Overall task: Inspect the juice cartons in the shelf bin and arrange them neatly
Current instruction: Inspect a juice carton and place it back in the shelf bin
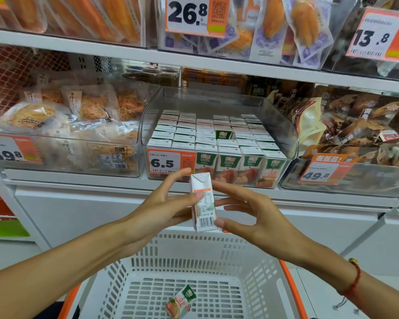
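Head view shows the inspecting step: one carton (204,201) is held upright before the bin's (283,134) front edge, barcode side facing the camera. Left hand (164,203) and right hand (251,210) pinch it between loosely spread fingers (219,223). Next, I judge, it goes back into the gap in the rows.

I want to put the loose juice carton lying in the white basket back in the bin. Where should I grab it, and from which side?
Judging by its pose, come straight down from above: the carton lies tilted on the basket floor, walls all round. Pinch across its two long narrow sides near the middle; the flat faces are broad, the ends folded.
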Demonstrator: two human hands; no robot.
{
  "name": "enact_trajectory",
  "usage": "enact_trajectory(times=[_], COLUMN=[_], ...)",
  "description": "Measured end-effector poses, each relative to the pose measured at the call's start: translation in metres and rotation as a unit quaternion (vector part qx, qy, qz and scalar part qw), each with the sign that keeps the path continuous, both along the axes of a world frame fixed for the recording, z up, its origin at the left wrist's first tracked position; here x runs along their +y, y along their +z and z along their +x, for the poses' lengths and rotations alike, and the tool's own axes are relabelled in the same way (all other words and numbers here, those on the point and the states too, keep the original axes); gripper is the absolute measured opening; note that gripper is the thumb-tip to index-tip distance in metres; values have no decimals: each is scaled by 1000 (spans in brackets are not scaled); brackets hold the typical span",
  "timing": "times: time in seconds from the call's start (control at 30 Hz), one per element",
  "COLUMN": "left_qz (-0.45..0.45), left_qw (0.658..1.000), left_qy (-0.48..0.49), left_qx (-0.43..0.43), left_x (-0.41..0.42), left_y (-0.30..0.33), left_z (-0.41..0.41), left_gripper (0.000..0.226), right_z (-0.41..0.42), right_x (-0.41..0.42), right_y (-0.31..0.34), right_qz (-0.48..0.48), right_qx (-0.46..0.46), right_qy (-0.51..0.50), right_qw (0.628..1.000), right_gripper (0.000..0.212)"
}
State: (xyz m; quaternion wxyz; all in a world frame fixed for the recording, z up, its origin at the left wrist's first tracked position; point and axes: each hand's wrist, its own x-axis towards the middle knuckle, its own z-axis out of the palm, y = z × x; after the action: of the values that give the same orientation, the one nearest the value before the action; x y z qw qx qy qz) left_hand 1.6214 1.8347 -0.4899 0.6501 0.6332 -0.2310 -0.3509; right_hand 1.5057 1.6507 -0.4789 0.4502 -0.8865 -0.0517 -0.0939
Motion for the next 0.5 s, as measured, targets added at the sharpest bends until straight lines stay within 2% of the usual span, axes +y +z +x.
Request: enact_trajectory(times=[0.1,0.27,0.5], left_qz=[0,39,146], left_qw=[999,990,973], left_qy=[-12,-24,-56], left_qx=[52,135,168], left_x=[-3,-5,-2], left_y=[-4,-4,-2], left_z=[-1,-4,-3], left_gripper=[42,48,54], right_z=[2,1,3], right_x=[-2,-5,5], right_y=[5,4,4], right_qz=[30,79,149], right_qx=[33,71,97], right_qy=[-3,-28,-87], right_qw=[999,994,980], right_gripper=[59,49,36])
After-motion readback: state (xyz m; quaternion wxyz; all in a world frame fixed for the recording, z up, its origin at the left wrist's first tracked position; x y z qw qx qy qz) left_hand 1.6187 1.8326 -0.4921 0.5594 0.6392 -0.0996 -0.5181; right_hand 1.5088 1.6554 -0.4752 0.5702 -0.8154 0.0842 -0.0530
